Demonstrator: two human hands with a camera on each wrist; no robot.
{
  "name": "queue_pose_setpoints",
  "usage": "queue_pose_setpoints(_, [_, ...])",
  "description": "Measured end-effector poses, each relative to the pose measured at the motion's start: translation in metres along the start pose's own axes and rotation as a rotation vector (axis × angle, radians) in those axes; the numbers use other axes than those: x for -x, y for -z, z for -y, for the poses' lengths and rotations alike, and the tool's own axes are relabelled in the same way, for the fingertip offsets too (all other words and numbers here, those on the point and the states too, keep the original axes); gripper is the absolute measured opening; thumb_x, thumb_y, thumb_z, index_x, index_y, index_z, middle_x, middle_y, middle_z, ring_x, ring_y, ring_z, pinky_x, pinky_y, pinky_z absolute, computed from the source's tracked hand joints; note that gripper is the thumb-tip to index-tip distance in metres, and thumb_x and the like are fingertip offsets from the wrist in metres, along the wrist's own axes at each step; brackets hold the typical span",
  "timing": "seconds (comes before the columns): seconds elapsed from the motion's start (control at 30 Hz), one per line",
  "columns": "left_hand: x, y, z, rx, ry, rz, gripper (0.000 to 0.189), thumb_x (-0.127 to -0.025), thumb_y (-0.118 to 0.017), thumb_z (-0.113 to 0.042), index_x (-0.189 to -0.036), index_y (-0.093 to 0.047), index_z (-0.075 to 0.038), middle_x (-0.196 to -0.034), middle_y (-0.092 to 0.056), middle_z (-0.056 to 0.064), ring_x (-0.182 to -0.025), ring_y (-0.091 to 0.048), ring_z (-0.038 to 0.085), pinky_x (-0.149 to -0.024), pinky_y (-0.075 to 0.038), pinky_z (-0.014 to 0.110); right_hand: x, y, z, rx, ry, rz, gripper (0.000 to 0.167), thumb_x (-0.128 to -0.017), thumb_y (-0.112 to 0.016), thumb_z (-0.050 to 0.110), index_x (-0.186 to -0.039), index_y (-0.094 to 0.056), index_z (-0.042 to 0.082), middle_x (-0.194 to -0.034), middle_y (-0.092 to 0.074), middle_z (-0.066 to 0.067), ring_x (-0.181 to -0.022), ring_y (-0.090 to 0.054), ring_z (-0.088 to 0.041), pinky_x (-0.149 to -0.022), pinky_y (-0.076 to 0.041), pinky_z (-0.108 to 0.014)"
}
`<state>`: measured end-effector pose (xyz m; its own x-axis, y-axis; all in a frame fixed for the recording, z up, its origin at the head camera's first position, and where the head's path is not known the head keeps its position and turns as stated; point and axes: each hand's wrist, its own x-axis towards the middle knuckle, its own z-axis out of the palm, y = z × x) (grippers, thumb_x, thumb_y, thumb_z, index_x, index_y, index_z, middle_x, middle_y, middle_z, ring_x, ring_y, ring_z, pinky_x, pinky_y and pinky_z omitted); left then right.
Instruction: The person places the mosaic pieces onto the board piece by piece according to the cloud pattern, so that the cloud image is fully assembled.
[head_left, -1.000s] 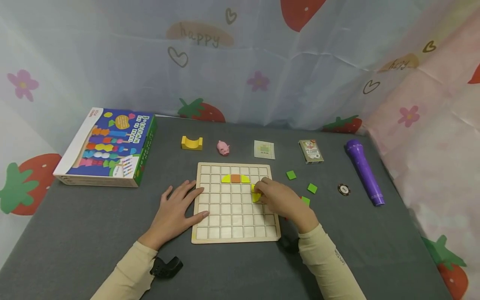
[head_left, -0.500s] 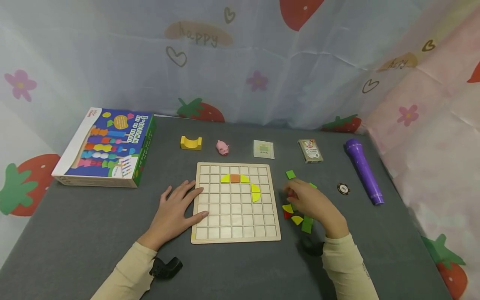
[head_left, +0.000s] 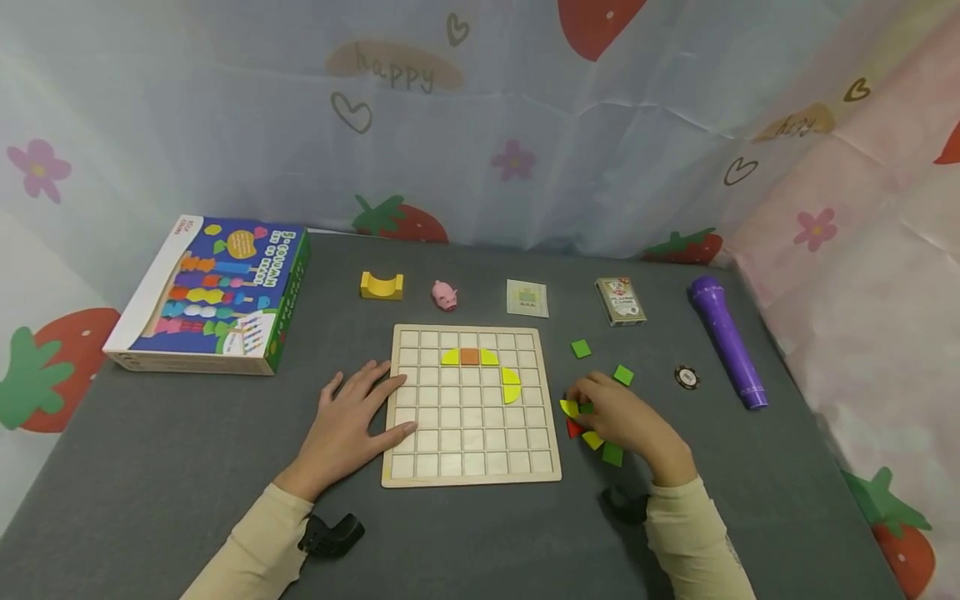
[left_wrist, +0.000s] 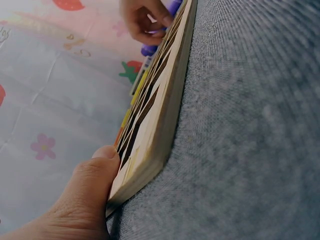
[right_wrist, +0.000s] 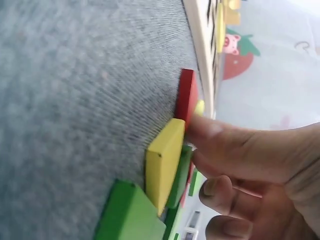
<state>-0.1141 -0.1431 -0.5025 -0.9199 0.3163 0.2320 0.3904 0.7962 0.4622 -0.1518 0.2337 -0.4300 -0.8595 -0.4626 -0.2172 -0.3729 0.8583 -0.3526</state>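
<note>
My left hand (head_left: 348, 421) rests with spread fingers on the left edge of the wooden grid board (head_left: 472, 479); its thumb (left_wrist: 90, 177) lies on the rim in the left wrist view. Orange square (head_left: 468, 357) and yellow quarter-round pieces (head_left: 511, 377) sit in some of the cells. Right of the board, my right hand (head_left: 622, 417) is at a loose pile, thumb and fingertips pinching a yellow quarter-round piece (head_left: 569, 408), partly hidden by the thumb in the right wrist view. Beside it lie a red piece (right_wrist: 186, 95), another yellow piece (right_wrist: 165, 162) and a green square (right_wrist: 127, 212).
Behind the board stand a yellow arched block (head_left: 382, 287), a pink pig figure (head_left: 445, 295), a pattern card (head_left: 527, 298) and a playing card box (head_left: 621, 302). A game box (head_left: 217, 292) lies left; a chip (head_left: 687, 377) and purple microphone-like object (head_left: 727, 342) lie right.
My right hand has left a yellow piece in the grid and moved right to the loose pile, where it has taken a yellow quarter-round piece. The left hand stays put.
</note>
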Motion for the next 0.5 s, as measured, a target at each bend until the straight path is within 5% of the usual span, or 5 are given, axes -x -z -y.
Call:
queue_pose_setpoints(0.27, [0.0002, -0.0009, 0.0006, -0.009, -0.001, -0.003, 0.069, -0.084, -0.065, -0.056, -0.141, -0.049, -0.019, -0.15, -0.039, 0.01, -0.142, -0.029, 0.03, -0.11, -0.013, 0.062, -0.0118, -0.005, 0.0042, 0.064, -0.038, -0.031, 0.03, -0.088, -0.071, 0.029, -0.106, -0.061, 0.007, -0.1, -0.056, -0.006, -0.081, -0.054, -0.015, -0.071, -0.049, -0.033])
queue_pose_setpoints(0.5, [0.0005, -0.0009, 0.0001, -0.005, -0.015, -0.015, 0.069, -0.084, -0.065, -0.055, -0.14, -0.05, -0.018, -0.149, -0.04, 0.011, -0.141, -0.03, 0.031, -0.11, -0.014, 0.063, -0.0095, -0.0023, 0.0049, 0.075, 0.075, -0.068, 0.03, -0.085, -0.073, 0.011, -0.114, -0.066, 0.01, -0.107, -0.057, -0.006, -0.088, -0.058, -0.017, -0.073, -0.051, -0.032])
